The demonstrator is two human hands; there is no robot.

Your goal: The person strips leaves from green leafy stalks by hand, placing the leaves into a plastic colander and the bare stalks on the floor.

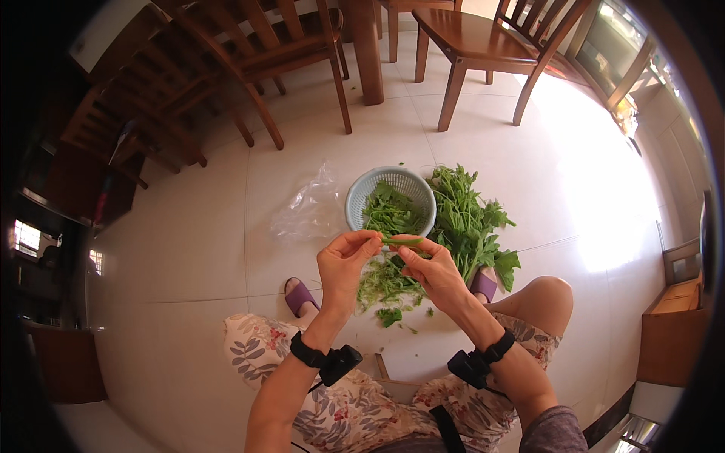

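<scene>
Between my two hands stretches a short green stem (402, 241), held up in front of the basket's near rim. My left hand (349, 260) pinches its left end between thumb and fingertips. At the other end, my right hand (432, 270) has thumb and fingers closed on the stem. Just beyond stands a round grey-blue plastic basket (355, 202) with leafy green pieces (391, 209) inside. Right of it lies a large heap of leafy green stalks (470, 215) on the floor. Below my hands is a pile of green scraps and peelings (381, 285), partly hidden by them.
A crumpled clear plastic bag (311, 205) lies left of the basket on the pale tiled floor (181, 257). My feet in purple slippers (300, 296) flank the scraps. Wooden chairs (483, 41) stand at the far side, and a wooden cabinet (674, 332) is at the right.
</scene>
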